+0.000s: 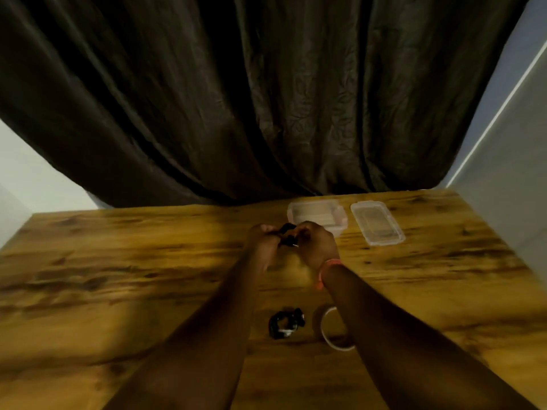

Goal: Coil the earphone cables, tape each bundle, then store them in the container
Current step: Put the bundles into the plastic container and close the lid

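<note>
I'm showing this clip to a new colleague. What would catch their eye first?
Both hands, left hand and right hand, grip a black earphone bundle mid-table. A coiled bundle lies nearer, beside a tape roll. The clear container and its lid wait at the far edge.

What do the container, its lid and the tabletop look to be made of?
Container: apparently clear, slightly frosted plastic; the wood shows through its walls. Lid, lying separately to its right: the same see-through plastic, by its look. Table: wood or wood-look laminate with a smooth sheen, going by its streaky grain; blur leaves that open.
</note>
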